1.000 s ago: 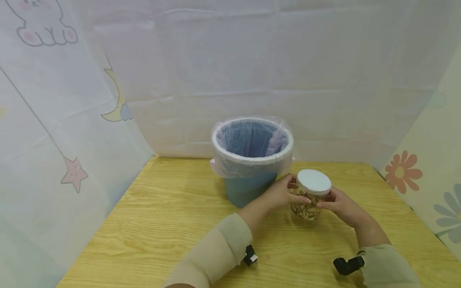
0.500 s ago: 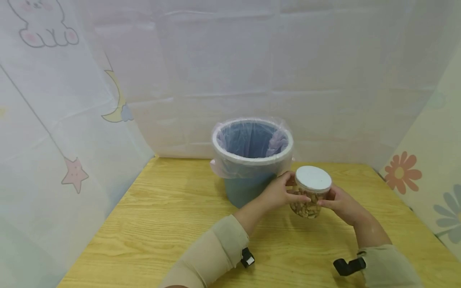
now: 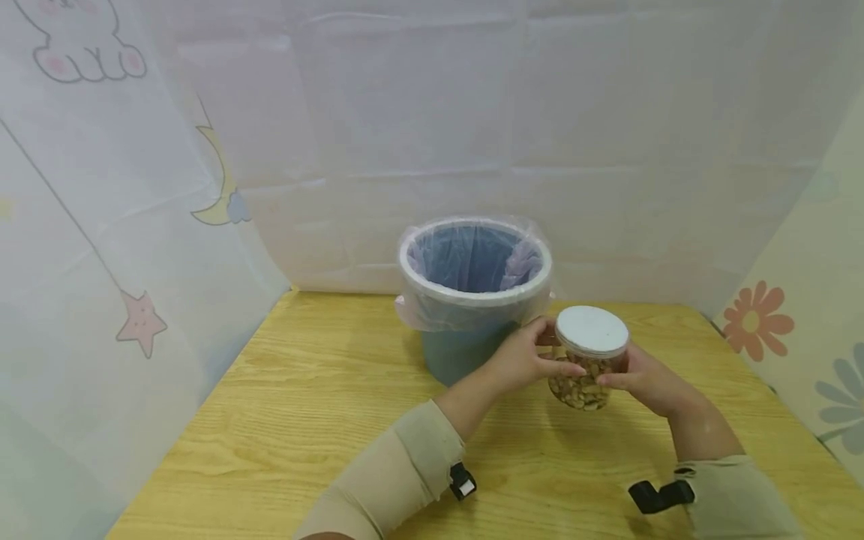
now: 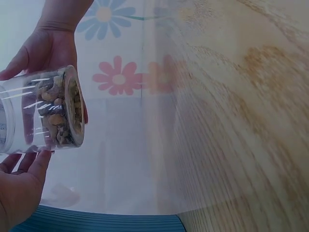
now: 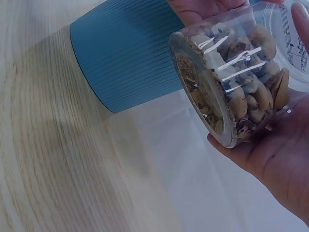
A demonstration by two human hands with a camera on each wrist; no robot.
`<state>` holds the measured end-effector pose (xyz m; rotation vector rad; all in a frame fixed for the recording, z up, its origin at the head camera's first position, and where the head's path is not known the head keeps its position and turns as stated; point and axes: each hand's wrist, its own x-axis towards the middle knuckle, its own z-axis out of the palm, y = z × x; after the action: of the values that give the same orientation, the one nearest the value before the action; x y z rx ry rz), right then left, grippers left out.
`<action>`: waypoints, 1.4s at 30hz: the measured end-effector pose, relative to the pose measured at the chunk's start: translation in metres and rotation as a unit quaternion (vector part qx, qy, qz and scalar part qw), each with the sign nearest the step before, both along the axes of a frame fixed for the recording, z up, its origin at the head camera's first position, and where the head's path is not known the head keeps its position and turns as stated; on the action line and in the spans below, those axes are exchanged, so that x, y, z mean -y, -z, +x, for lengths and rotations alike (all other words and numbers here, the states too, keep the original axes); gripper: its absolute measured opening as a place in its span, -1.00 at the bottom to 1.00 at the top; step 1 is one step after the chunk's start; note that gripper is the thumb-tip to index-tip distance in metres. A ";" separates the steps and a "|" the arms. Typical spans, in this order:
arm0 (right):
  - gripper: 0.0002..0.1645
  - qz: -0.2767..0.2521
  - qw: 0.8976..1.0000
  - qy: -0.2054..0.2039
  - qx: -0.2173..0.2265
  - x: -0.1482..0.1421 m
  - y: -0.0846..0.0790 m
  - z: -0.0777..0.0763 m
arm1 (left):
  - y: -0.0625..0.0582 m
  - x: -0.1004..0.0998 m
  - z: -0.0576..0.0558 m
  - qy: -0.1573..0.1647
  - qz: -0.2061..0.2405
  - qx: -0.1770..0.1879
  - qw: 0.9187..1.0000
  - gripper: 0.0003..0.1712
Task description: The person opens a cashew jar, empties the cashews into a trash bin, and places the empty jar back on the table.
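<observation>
A clear plastic jar [image 3: 582, 386] with a white lid [image 3: 592, 328] is held off the table between both hands. Brown nut-like pieces [image 5: 251, 92] fill its lower part. My left hand [image 3: 523, 360] grips the jar from the left, thumb across the front. From the right, my right hand [image 3: 651, 382] grips the opposite side, thumb also in front. The jar's base and both hands show in the left wrist view, where the jar [image 4: 50, 111] is apart from the wooden surface. Fingers behind the jar are mostly hidden in the head view.
A blue bin [image 3: 459, 352] with a white rim and a pinkish plastic liner [image 3: 432, 311] stands just behind and left of the jar. The wood-grain table [image 3: 324, 390] meets printed cloth walls [image 3: 418, 135] at the back and sides.
Both hands have raised the jar slightly and brought it a little to the right, tilting its lid more toward the camera. The bin stays where it was.
</observation>
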<state>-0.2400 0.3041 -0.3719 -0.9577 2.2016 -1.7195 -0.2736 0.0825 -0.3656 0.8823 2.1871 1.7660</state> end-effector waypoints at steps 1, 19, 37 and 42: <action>-0.11 0.001 1.000 -0.002 -0.001 0.000 0.000 0.000 | 0.000 0.001 0.000 -0.001 -0.004 -0.001 1.000 -0.28; -0.07 0.016 0.997 0.013 -0.075 0.004 -0.008 0.004 | 0.000 0.008 0.006 0.043 0.056 0.001 0.998 -0.31; -0.02 0.045 0.992 -0.074 -0.092 0.013 -0.027 0.004 | -0.015 0.040 0.020 0.091 0.084 0.001 0.992 -0.18; -0.04 0.046 0.989 -0.106 -0.091 0.020 -0.031 0.003 | -0.017 0.044 0.023 0.109 0.118 -0.011 0.987 -0.16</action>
<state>-0.2370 0.2842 -0.3414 -1.3185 2.1717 -1.4757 -0.2509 0.0383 -0.3489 1.1479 1.8354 1.9363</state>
